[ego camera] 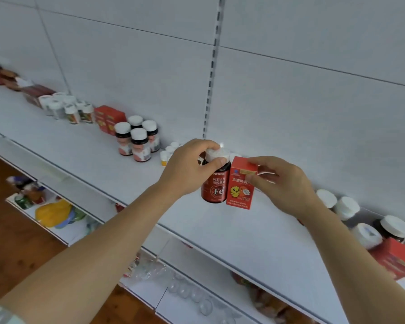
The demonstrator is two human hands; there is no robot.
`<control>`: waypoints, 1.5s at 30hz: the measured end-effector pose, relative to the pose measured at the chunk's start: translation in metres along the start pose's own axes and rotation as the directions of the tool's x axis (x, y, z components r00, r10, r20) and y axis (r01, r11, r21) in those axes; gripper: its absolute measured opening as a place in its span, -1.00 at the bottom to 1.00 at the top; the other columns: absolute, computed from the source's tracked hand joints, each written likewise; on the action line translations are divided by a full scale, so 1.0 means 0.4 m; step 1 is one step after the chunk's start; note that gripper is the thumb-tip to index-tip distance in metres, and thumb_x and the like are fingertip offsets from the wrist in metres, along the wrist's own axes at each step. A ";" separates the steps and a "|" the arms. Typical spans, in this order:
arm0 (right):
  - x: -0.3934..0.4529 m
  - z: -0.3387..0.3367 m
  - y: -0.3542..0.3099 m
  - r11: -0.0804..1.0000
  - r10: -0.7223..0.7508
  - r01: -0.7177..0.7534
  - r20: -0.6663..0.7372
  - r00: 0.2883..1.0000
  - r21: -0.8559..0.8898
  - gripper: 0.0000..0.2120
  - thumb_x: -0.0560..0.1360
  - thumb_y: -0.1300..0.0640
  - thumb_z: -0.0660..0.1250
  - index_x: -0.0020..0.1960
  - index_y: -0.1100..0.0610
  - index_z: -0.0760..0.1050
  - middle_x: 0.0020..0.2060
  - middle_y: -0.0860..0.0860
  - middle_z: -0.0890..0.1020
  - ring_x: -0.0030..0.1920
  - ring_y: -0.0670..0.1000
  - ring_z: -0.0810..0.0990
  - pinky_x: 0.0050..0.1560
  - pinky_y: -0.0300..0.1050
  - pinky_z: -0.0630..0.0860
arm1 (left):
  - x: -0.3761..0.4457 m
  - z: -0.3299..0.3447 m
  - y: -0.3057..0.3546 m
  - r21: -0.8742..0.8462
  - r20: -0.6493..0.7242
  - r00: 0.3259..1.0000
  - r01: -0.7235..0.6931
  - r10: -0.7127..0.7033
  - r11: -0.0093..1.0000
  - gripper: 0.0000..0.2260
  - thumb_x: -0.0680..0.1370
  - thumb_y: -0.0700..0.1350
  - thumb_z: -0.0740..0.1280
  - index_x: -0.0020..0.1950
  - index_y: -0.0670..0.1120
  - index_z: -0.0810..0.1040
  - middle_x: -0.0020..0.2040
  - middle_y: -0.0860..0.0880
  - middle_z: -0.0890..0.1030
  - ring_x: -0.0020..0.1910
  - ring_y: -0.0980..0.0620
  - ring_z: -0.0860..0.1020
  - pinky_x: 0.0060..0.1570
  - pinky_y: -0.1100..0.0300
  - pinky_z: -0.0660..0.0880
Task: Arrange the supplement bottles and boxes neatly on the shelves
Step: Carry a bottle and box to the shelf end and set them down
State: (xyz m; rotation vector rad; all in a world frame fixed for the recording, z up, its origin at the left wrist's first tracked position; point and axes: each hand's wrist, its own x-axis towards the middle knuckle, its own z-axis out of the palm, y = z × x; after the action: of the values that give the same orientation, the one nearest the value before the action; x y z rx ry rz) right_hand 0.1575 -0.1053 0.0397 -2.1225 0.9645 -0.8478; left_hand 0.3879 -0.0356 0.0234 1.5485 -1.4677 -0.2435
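Note:
My left hand [187, 168] grips the white cap of a dark red bottle [214, 188] marked "Fe", held just above the white shelf [220, 225]. Right beside it, touching, my right hand [281, 183] pinches the top of a small red box [240, 190] with a yellow chick on it. Both items are upright at the middle of the shelf. Behind my left hand some small white-capped bottles [167, 155] are partly hidden.
On the shelf to the left stand several dark bottles with white caps [138, 139], red boxes [109, 119] and clear bottles [63, 107]. At the right are white-capped jars [346, 208] and a red box [395, 257]. Lower shelves hold mixed goods.

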 end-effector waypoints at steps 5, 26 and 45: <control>0.017 0.168 -0.147 0.999 0.000 -0.001 0.013 1.000 0.043 -0.73 0.44 0.08 0.49 0.11 -0.11 0.58 0.00 -0.15 0.64 -0.06 -0.16 0.65 -0.20 -0.33 0.58 | -0.043 -0.202 -0.089 0.021 -0.023 1.000 0.003 -0.002 1.000 -0.70 0.48 0.18 0.40 0.16 0.12 0.57 0.11 0.19 0.57 0.05 0.21 0.53 0.05 0.11 0.56; 0.346 0.862 -0.419 0.989 -0.144 0.145 0.064 0.988 -0.017 -0.67 0.42 0.02 0.50 0.15 -0.16 0.55 0.05 -0.20 0.60 -0.03 -0.24 0.61 -0.02 -0.35 0.56 | -0.009 -0.783 -0.628 0.083 -0.166 0.978 0.145 -0.130 0.986 -0.64 0.35 0.34 0.33 0.09 0.27 0.52 -0.01 0.35 0.53 -0.01 0.31 0.52 0.00 0.22 0.51; 0.800 1.241 -0.401 0.949 -0.038 0.029 -0.022 0.999 -0.315 -0.65 0.48 0.11 0.43 0.26 0.06 0.53 0.16 -0.04 0.59 0.01 -0.03 0.58 0.04 -0.15 0.51 | 0.381 -0.981 -1.044 0.088 -0.065 0.994 0.093 -0.087 0.992 -0.73 0.45 0.11 0.46 0.10 0.11 0.56 0.02 0.23 0.55 -0.05 0.27 0.52 -0.07 0.24 0.53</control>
State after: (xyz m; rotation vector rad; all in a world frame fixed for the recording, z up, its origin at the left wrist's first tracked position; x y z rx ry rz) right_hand 0.7640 -0.1373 -0.0350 -2.4073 1.1446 -0.7828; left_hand 0.9801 -0.0496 -0.0049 1.6831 -1.3795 -0.1824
